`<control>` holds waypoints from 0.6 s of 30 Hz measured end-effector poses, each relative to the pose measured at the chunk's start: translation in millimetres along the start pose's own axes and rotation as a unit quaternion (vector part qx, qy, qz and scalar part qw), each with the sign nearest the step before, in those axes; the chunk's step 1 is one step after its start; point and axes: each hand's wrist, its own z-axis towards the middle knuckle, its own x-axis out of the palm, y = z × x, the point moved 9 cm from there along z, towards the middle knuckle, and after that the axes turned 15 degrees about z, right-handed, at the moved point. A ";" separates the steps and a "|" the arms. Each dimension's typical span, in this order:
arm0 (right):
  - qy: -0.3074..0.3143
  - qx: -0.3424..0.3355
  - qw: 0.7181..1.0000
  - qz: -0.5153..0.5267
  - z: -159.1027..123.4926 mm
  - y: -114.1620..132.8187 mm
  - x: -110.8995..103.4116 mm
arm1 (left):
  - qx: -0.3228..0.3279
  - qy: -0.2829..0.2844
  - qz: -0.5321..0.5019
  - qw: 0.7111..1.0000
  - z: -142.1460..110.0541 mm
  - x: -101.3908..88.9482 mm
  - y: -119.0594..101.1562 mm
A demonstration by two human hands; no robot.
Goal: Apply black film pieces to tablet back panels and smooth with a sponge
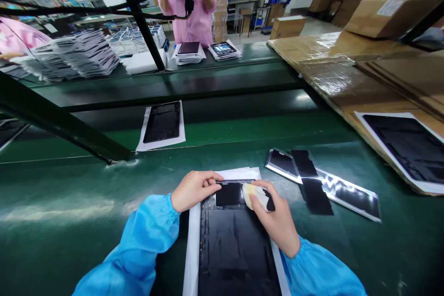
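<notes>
Head camera, looking down over a green tabletop, shows two bare hands at a flat black tablet-shaped panel. The panel lies face-up near the person, at the bottom centre, on white paper sheets whose edges show along both sides and beyond its far end. A glossy black rectangular film lies across the panel's far end.

The left hand reaches in from the left, its thumb and index fingertips slightly apart. They rest at the panel's far left corner, the thumb by the film's left end; whether they pinch its edge cannot be told. The right hand has its fingers clamped on a white-and-yellow soft pad, which is held against the film's right end. A dark piece shows beside the pad, between the fingers; what it is cannot be told. Both forearms wear shiny blue sleeves.

Right of the panel, a long silvery strip with dark sections lies slanted, with a matte black strip crossing it. Farther off to the left, a second black panel lies on white paper. At the right, a third black panel lies on a white sheet over brown cardboard.

Across the tabletop stands a person in pink, behind two small stacks topped by dark devices. At the far left are tall piles of white-wrapped flat items and another pink sleeve.
</notes>
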 end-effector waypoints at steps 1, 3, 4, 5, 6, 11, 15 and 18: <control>0.000 -0.002 1.000 -0.002 -0.6 -1.1 -0.2 | 0.002 -0.006 0.023 1.000 -0.9 -1.2 -1.9; 0.000 -0.010 1.000 -0.006 -1.7 -2.9 -0.8 | 0.006 -0.016 0.072 0.997 -2.6 -3.3 -6.0; 0.000 -0.014 1.000 -0.009 -2.2 -3.5 -1.1 | 0.008 -0.021 0.093 0.995 -3.4 -4.1 -7.9; 0.000 -0.018 1.000 -0.011 -2.5 -3.9 -1.3 | 0.011 -0.027 0.109 0.994 -4.0 -4.8 -9.7; 0.001 -0.021 1.000 -0.012 -2.7 -4.3 -1.4 | 0.013 -0.031 0.121 0.992 -4.5 -5.3 -11.1; -0.001 -0.021 1.000 -0.011 -2.6 -4.8 -2.8 | 0.015 -0.041 0.149 0.988 -6.5 -6.7 -15.0; -0.006 -0.018 1.000 -0.017 -2.9 -4.8 -3.2 | 0.016 -0.048 0.165 0.985 -8.0 -7.3 -16.4; -0.005 -0.020 1.000 -0.019 -3.2 -5.7 -2.3 | 0.020 -0.056 0.177 0.982 -8.8 -7.1 -17.3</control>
